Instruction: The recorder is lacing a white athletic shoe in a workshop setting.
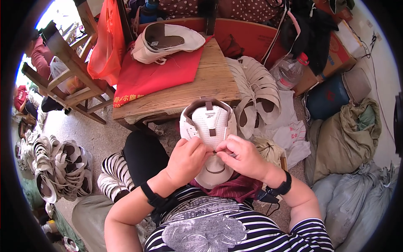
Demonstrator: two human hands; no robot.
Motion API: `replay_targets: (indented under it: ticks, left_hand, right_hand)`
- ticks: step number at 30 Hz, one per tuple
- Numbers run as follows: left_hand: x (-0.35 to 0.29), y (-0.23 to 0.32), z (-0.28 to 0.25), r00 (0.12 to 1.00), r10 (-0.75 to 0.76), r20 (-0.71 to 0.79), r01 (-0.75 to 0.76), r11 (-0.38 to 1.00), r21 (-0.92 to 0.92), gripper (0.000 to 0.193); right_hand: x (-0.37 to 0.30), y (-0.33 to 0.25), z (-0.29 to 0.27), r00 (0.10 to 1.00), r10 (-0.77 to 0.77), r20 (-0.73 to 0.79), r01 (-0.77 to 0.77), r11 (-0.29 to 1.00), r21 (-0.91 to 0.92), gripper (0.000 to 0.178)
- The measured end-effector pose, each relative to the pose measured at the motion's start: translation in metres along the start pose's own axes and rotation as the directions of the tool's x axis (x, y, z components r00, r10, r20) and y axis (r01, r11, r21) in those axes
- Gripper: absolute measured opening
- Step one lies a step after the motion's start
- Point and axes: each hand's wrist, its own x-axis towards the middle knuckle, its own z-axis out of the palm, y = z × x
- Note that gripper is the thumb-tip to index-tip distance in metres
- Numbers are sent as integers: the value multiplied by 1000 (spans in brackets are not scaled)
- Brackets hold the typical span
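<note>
A white and beige shoe upper (pixel 212 122) with brown lining and a mesh tongue rests in front of me, its toe towards my body. My left hand (pixel 189 158) is closed at the left side of its throat, fingertips pressed together. From the right, my right hand (pixel 243 156) pinches at the same spot, just below the tongue. The fingertips of both hands nearly meet over a small dark bit there. Whether a lace or thread is between them is too small to tell. Under the toe lies a dark red striped cloth (pixel 228 187).
Ahead stands a wooden table (pixel 218 71) with a red cloth (pixel 163 80) and another shoe upper (pixel 166 42). Stacked uppers (pixel 256 92) sit right of it, more (pixel 63 168) on the left floor. A plastic bottle (pixel 289 71), sacks (pixel 348 138) and a wooden chair (pixel 69 80) stand around.
</note>
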Motion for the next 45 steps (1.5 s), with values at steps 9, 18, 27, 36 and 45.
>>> replay_targets:
  ticks: [9, 18, 27, 36, 45]
  left_hand:
    - [-14, -27, -53, 999, 48, 17, -49, 996, 81, 25]
    - [-3, -3, 17, 997, 34, -68, -36, 999, -29, 13]
    - [-3, 19, 4, 996, -11, 92, -24, 927, 374, 17]
    - [-6, 10, -2, 974, -26, 226, -38, 960, 278, 10]
    - [-137, -121, -134, 855, -410, -317, 517, 713, 473, 15]
  right_hand:
    - [37, -93, -53, 651, -738, 178, 220, 408, 886, 27]
    - [15, -168, -33, 568, -823, -26, 120, 52, 991, 47]
    - [36, -192, -50, 426, -893, 147, 51, 186, 981, 43]
    - [32, -171, -60, 343, -914, 216, 216, 301, 929, 59]
    - [-3, 1, -57, 989, 66, 136, -63, 998, -26, 34]
